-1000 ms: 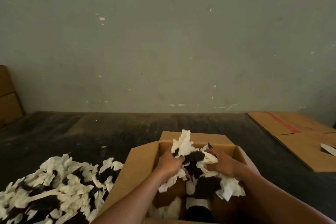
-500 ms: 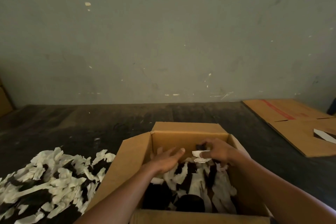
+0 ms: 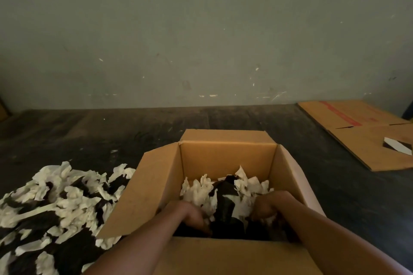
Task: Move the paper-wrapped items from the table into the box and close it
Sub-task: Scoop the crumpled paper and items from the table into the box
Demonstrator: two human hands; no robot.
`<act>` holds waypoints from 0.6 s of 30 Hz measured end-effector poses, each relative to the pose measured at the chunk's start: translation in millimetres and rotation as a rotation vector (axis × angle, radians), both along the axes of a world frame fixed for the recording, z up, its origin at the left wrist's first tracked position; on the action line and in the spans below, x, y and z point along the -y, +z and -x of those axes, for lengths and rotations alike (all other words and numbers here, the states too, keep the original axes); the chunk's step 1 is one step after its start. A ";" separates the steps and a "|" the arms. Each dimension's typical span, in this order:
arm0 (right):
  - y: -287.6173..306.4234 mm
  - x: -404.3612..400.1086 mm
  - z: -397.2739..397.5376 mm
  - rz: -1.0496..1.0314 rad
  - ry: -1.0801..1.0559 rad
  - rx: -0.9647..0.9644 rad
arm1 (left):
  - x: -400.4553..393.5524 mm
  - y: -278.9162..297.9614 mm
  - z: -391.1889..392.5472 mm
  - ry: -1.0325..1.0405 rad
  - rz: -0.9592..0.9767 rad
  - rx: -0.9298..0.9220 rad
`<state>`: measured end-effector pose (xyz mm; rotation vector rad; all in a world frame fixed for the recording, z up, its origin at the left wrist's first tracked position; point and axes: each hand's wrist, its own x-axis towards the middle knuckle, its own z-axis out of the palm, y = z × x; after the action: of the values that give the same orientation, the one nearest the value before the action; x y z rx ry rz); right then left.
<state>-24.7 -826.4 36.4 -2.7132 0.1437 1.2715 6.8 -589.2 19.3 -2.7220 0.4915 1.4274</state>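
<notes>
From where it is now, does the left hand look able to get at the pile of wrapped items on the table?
Probably yes. The left hand is down inside the box, and the box's raised left flap stands between it and the pile. It would have to lift out over that flap first.

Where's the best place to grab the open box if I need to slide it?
Probably grip the box by its upright left and right side flaps, coming from above: they stand free, while wrapped items fill the inside.
</notes>
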 end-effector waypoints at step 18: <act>-8.2 10.8 -39.7 -0.048 -0.005 0.347 | 12.1 10.6 -18.1 0.097 0.015 0.281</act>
<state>15.0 -837.1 28.1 -2.8353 0.0793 0.7723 24.9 -601.3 29.9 -2.9288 0.3601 1.0334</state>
